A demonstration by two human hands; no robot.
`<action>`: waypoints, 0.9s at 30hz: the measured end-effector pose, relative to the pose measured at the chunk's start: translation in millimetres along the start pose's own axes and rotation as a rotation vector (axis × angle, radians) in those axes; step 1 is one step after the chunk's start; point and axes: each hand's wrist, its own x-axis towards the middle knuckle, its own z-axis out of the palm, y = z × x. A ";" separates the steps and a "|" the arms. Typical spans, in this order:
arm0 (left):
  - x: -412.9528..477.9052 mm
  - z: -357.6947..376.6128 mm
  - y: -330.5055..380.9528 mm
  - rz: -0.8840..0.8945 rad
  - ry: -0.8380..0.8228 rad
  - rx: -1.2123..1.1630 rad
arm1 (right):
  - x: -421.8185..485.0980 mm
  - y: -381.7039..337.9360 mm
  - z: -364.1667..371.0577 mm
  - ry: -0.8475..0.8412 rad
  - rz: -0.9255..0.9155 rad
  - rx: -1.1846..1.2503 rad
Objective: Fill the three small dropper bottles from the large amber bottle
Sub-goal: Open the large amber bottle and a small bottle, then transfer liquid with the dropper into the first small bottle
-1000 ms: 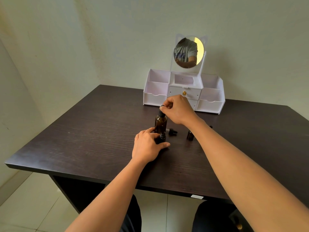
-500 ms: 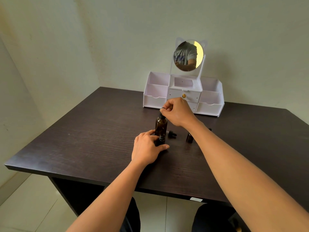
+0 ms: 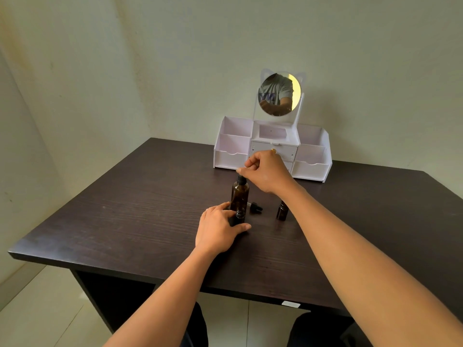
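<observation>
Little has shifted over the last second: both hands keep their places, and only the view has tipped slightly, so the desk sits lower in the picture. Closed at the fingertips, the right hand (image 3: 265, 172) pinches the black dropper top (image 3: 241, 180) of the large amber bottle (image 3: 239, 196), which stands upright just below that hand, long axis vertical and neck pointing up. Its glass is too dark to show how much liquid it holds. Curled partly closed, the left hand (image 3: 218, 229) grips a small dropper bottle (image 3: 239, 217) between thumb and fingers, directly in front of the large bottle's base and also upright. Just right of the left hand's fingertips, a loose black dropper cap (image 3: 255, 208) lies on its side on the dark desk (image 3: 140, 201). Under the right wrist stands a second small bottle (image 3: 281, 211), upright and apart from both hands. Beyond the right hand, a white organiser (image 3: 231, 151) with a round mirror (image 3: 279, 93) shows open, seemingly bare compartments.
</observation>
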 end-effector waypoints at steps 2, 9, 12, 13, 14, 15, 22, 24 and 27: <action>0.8 0.5 -0.5 -0.003 0.000 0.000 | 1.1 -0.2 0.8 -0.042 0.007 -0.050; 1.8 0.6 -0.2 0.001 -0.001 0.010 | -0.9 -3.2 -2.9 -0.135 -0.021 -0.045; 1.7 0.7 -0.1 0.000 0.000 0.014 | -1.1 -1.7 -0.1 -0.101 -0.009 -0.059; 1.7 1.0 -0.2 0.001 0.002 0.012 | -0.9 -1.3 0.2 -0.095 -0.011 -0.054; 2.2 1.1 -1.0 0.002 0.006 0.010 | -0.2 -2.2 0.2 -0.091 -0.016 -0.038; 2.5 1.5 -1.2 0.006 0.008 0.011 | -0.2 -3.1 -1.1 -0.084 -0.020 -0.018; 1.5 1.1 -2.1 0.008 0.022 -0.010 | 4.6 -15.9 -24.1 0.063 -0.037 0.152; 0.8 0.4 -1.1 0.004 0.023 -0.012 | 6.1 -17.1 -31.6 0.128 -0.031 0.215; -0.2 -0.6 -0.9 0.008 0.024 -0.018 | 3.0 -17.7 -42.1 0.219 -0.023 0.332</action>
